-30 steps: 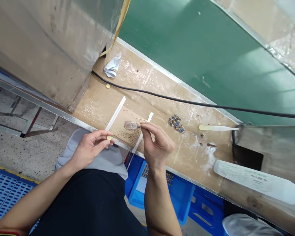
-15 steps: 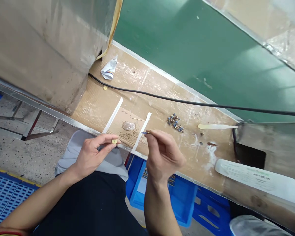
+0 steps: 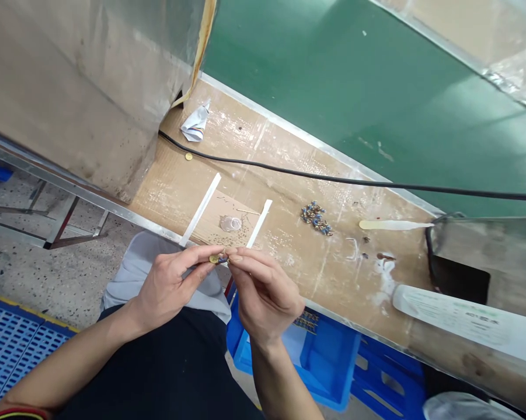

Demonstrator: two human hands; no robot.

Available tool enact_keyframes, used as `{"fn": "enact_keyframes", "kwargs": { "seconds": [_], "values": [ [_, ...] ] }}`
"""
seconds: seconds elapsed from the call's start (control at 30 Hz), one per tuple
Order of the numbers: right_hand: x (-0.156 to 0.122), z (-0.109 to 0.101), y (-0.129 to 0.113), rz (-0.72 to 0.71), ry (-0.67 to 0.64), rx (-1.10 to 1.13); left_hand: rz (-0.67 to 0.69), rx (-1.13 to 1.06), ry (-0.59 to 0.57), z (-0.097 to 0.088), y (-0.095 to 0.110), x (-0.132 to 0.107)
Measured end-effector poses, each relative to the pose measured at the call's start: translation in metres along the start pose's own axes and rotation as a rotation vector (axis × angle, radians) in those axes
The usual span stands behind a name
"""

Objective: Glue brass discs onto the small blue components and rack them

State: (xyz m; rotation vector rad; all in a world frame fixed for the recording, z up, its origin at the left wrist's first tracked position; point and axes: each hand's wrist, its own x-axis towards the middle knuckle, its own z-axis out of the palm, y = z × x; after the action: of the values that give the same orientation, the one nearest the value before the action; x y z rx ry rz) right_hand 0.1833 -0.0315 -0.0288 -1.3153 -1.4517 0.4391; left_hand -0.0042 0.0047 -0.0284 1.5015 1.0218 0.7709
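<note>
My left hand (image 3: 169, 286) pinches a small round yellow disc (image 3: 213, 258) between thumb and forefinger. Close against it, my right hand (image 3: 267, 289) grips a tiny blue and brass-coloured piece (image 3: 222, 260), mostly hidden by the fingertips. The two hands meet over the table's near edge. Just beyond them lies a cardboard sheet (image 3: 214, 213) with white tape strips on two sides. A clear blob-like dish (image 3: 230, 223) and many tiny dark bits rest on that sheet. Right of it sits a pile of blue and brass-coloured pieces (image 3: 316, 218).
A black cable (image 3: 289, 171) crosses the table. Behind it are a crumpled cloth (image 3: 196, 122) and another yellow disc (image 3: 188, 157). At right lie a white bottle (image 3: 464, 321) and a pale pointed stick (image 3: 394, 225). A blue bin (image 3: 333, 379) stands below the edge.
My right hand has moved left, bringing the blue and brass-coloured piece up to the yellow disc. My left hand has shifted slightly right, still holding the disc.
</note>
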Motion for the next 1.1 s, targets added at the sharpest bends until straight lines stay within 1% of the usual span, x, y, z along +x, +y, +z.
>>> {"fn": "enact_keyframes", "kwargs": {
  "seconds": [0.2, 0.43, 0.63, 0.73, 0.83, 1.0, 1.1],
  "values": [
    [-0.001, 0.001, -0.001, 0.0, -0.015, -0.005, -0.029, 0.006, -0.001, -0.001, 0.001, -0.001],
    [-0.001, 0.001, -0.001, -0.009, -0.025, -0.006, -0.031, -0.009, -0.001, -0.001, 0.002, -0.003],
    [-0.002, 0.0, 0.001, -0.072, -0.03, -0.054, -0.005, 0.012, 0.005, -0.001, 0.002, -0.003],
    [-0.004, -0.001, 0.002, -0.11, -0.048, -0.069, 0.034, 0.065, 0.002, -0.002, 0.003, -0.005],
    [-0.006, -0.003, 0.002, -0.152, -0.058, -0.081, 0.109, 0.145, 0.001, -0.003, 0.007, -0.007],
    [-0.009, -0.004, 0.003, -0.23, -0.039, -0.117, 0.226, 0.307, 0.017, -0.002, 0.014, -0.008],
    [-0.011, -0.005, 0.004, -0.263, -0.033, -0.137, 0.268, 0.355, 0.027, -0.001, 0.018, -0.008]
  ]
}}
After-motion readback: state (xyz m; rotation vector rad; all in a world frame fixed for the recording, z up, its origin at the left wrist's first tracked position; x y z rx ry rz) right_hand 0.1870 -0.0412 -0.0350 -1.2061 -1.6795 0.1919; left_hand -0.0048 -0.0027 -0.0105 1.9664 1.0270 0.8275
